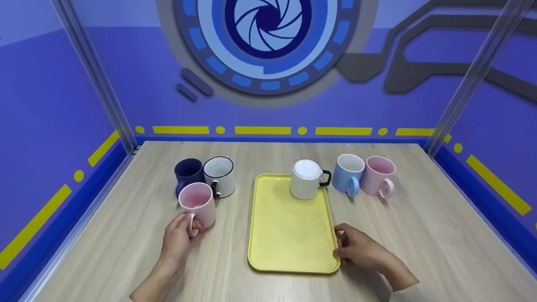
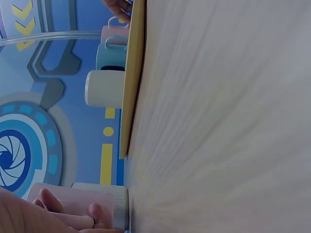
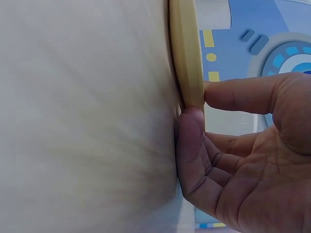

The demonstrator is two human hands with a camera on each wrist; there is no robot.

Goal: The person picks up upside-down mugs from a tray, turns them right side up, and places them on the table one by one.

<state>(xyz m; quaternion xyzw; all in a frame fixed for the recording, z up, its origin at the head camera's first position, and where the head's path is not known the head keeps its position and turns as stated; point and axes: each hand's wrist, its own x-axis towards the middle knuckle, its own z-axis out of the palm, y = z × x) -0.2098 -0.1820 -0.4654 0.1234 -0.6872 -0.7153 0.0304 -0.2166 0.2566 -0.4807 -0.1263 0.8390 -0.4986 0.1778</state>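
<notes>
My left hand (image 1: pixel 178 235) grips the handle of a pink mug (image 1: pixel 201 209), which stands upright at the left of the table, in front of a dark blue mug (image 1: pixel 188 168) and a white mug with a black rim (image 1: pixel 220 174). At the right edge of a yellow tray (image 1: pixel 289 235), my right hand (image 1: pixel 363 249) pinches the rim between thumb and fingers; the right wrist view shows the thumb (image 3: pixel 238 95) on top of the rim. Bottom up on the tray's far right corner sits a white mug with a black handle (image 1: pixel 305 180).
Right of the tray's far end stand a light blue mug (image 1: pixel 348 172) and another pink mug (image 1: pixel 377 176), both upright and side by side. The wooden table (image 1: pixel 419 226) is bounded by purple-blue panels at the back and sides.
</notes>
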